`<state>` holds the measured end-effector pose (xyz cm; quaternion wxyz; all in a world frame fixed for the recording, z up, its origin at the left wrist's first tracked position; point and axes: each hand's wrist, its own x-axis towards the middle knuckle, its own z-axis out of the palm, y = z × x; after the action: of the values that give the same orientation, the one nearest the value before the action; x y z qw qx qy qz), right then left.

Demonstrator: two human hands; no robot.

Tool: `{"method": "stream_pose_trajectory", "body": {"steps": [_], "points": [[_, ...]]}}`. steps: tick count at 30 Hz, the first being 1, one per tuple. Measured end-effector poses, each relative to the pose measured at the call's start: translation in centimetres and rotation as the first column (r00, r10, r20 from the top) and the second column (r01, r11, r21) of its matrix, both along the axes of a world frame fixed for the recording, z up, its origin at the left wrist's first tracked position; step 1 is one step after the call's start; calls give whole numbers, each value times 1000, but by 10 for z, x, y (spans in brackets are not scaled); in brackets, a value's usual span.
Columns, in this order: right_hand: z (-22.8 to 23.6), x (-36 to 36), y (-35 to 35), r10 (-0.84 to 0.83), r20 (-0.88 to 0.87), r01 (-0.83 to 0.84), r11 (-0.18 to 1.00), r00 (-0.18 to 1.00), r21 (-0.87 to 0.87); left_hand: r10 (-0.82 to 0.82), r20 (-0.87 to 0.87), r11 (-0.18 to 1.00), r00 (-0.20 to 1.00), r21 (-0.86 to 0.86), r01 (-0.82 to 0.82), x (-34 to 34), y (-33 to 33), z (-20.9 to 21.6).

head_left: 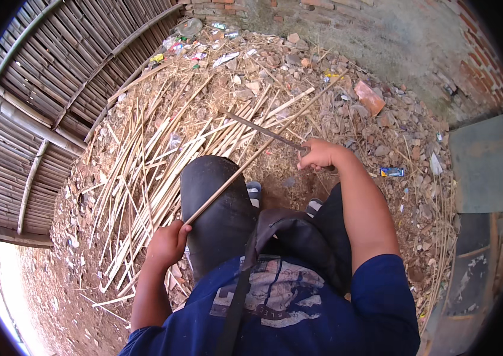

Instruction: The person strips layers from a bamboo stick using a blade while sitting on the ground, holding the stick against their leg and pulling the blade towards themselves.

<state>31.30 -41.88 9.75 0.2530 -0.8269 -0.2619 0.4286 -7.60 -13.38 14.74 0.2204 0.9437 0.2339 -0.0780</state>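
A reddish brick point(369, 98) and blue wrapper point(392, 172) lie on rubble-strewn ground point(73, 302).

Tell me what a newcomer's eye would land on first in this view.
Probably the heap of long, pale, slender strips spread over the littered ground, mostly left of the person's knees. Next, in the middle, the long, dark, narrow blade in the right hand, crossing the long, thin, brown stick held by the left hand. A reddish-orange, angular block stands out upper right.
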Motion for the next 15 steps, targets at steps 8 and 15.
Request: {"method": "stream_pose_trajectory", "body": {"steps": [8,15], "points": [[43,-50,25,138,448,-132,990,883,-44,-24,85,1000,996,5,24,-9,-1,-8],[2,-4,-1,-103,417,109,994,903,10,-31,59,999,998,-7,32,-5,0,-5]]}}
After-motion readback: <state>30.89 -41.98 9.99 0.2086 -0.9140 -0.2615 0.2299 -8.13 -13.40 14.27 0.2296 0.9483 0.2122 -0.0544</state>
